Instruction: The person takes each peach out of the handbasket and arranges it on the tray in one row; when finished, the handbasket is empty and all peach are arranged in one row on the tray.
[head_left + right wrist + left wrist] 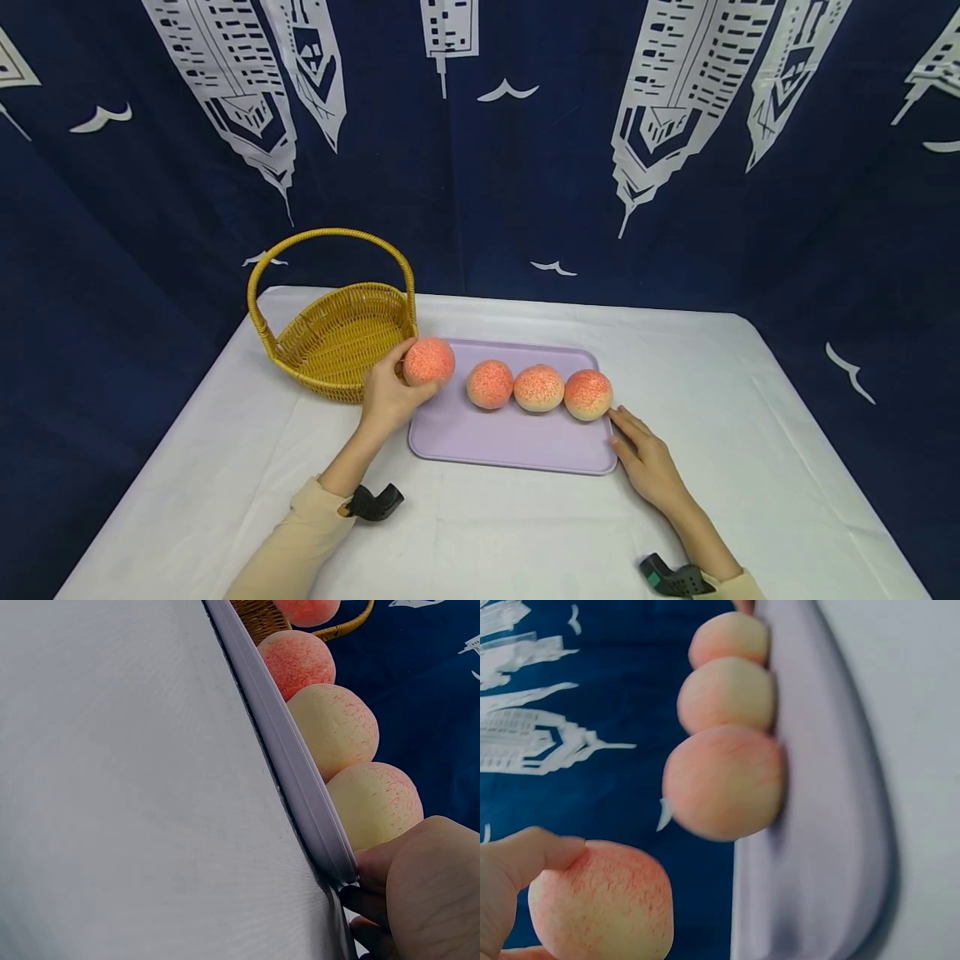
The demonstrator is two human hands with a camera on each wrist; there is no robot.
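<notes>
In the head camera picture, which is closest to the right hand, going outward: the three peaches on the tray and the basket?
From the right hand:
1. Right peach, beside the fingertips.
2. Middle peach, tray centre.
3. Left peach, further left.
4. Basket, far left, off the tray.

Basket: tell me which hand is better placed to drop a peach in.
Left. The left hand already grips a peach right beside the basket. The right hand rests at the tray corner, far side, holding no fruit.
</notes>
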